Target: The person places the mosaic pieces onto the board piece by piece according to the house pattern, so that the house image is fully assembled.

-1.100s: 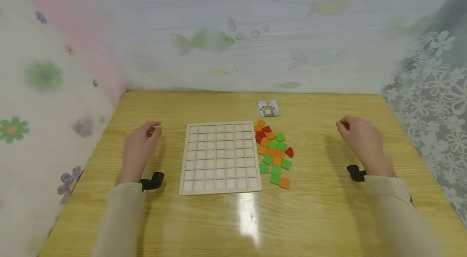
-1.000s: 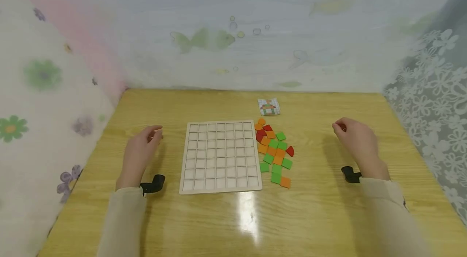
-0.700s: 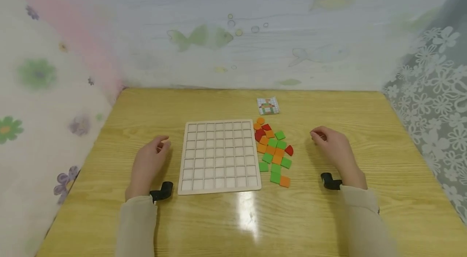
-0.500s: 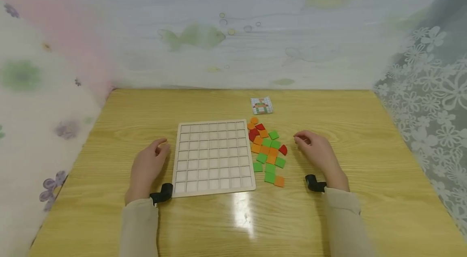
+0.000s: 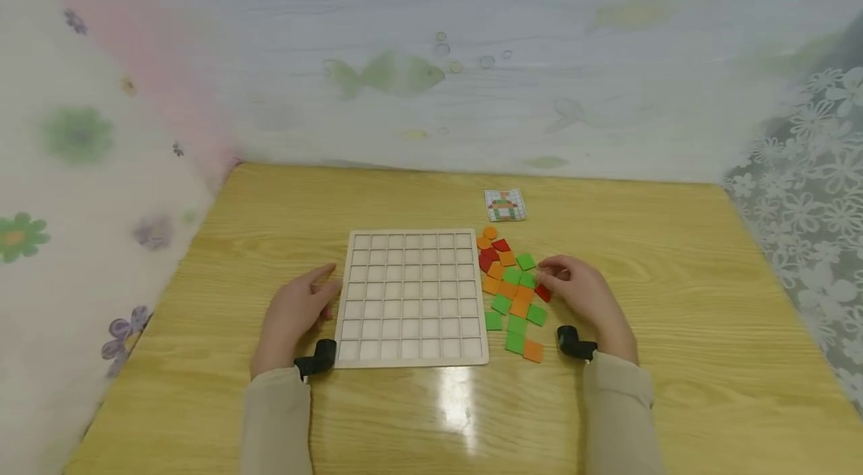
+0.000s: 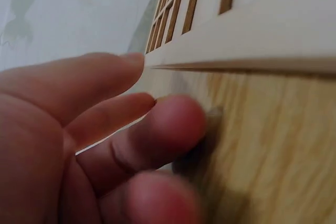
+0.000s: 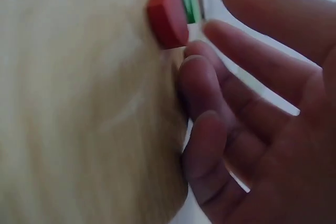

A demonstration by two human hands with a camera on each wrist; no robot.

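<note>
The left hand (image 5: 293, 318) is sitting alongside the grid board (image 5: 410, 289), its fingers extending loosely and gripping nothing; the views are not showing whether the fingertips are contacting the left rim. This placement is possibly serving to steady the board, which is lying flat, grid upward, presumably keeping its cells accessible. Along the right rim, orange discs (image 5: 490, 233), green tiles (image 5: 516, 324) and orange tiles (image 5: 533, 351) are lying in a loose cluster, apparently staying within easy reach. Beyond its far end, a pattern card (image 5: 505, 204) is lying face up, likely keeping its print readable. At the cluster's right edge, a red wedge (image 5: 544, 294) is lying just beside the right hand (image 5: 586, 299), whose fingers are curving loosely, gripping nothing visible; contact is not showing clearly.
</note>
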